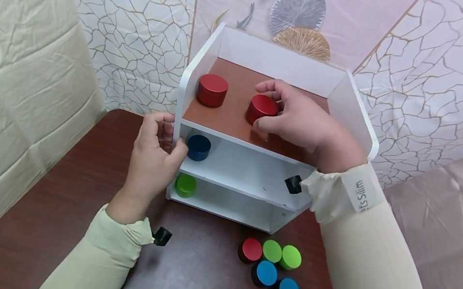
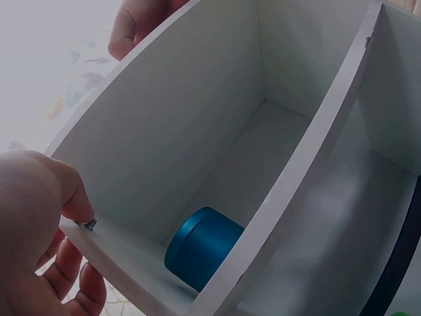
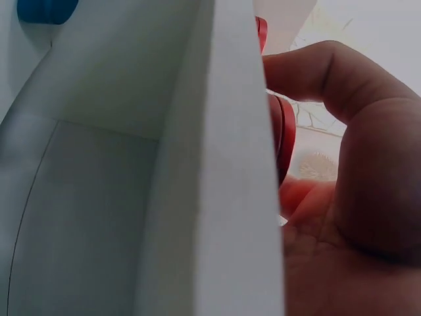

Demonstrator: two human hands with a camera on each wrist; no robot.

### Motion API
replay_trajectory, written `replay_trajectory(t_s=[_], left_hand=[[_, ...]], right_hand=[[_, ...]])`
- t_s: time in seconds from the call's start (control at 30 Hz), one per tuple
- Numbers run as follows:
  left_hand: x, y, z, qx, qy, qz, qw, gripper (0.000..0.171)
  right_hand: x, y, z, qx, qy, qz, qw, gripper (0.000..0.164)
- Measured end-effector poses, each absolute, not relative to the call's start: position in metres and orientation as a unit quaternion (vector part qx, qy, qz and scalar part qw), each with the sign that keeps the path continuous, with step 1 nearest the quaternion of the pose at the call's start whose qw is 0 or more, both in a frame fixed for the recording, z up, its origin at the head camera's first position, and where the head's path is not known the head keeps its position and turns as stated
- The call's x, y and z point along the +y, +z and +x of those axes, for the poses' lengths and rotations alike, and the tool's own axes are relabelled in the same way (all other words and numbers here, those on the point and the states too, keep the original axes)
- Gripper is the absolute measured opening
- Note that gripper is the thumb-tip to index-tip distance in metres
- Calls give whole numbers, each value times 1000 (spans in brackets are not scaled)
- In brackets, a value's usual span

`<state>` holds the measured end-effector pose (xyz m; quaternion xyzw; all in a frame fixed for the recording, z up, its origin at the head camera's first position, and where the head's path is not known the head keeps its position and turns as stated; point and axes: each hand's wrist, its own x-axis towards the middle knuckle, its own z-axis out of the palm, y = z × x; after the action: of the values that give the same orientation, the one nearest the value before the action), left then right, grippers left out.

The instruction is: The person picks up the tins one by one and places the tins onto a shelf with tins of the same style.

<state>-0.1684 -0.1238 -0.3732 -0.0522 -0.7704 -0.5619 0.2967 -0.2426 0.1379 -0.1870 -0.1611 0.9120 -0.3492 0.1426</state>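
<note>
A small white shelf unit point(image 1: 236, 138) stands on the table. My left hand point(image 1: 153, 156) grips its left side panel, thumb at the front edge and fingers curled outside; the left wrist view shows the thumb point(image 2: 77, 194) pressed there. On the brown top board, my right hand point(image 1: 298, 116) curves round a round red tin point(image 1: 262, 107), thumb at its near side and fingers behind. Part of this tin point(image 3: 284, 138) shows past the board edge in the right wrist view. Another red tin point(image 1: 212, 90) stands left on the same board.
A blue tin point(image 1: 198, 148) sits at the left of the middle shelf, a green tin point(image 1: 185, 186) on the bottom one. On the table point(image 1: 180, 265) in front are a red tin point(image 1: 251, 250), two green tins point(image 1: 272, 251) and two blue tins point(image 1: 265, 273). Patterned cloth hangs behind.
</note>
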Motion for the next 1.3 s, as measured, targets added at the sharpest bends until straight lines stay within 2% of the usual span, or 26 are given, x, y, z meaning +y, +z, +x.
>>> replay_trajectory(t_s=[0.4, 0.93, 1.3], left_hand=[[-123, -373, -169, -767, -562, -54, 304, 45], [-124, -375, -170, -766, -564, -56, 305, 45], [-124, -374, -170, -769, -562, -52, 300, 46]], right_hand=[[139, -198, -231, 936, -317, -140, 68, 97], [152, -207, -216, 900, -407, -157, 9, 94], [167, -211, -183, 888, -427, -164, -44, 84]])
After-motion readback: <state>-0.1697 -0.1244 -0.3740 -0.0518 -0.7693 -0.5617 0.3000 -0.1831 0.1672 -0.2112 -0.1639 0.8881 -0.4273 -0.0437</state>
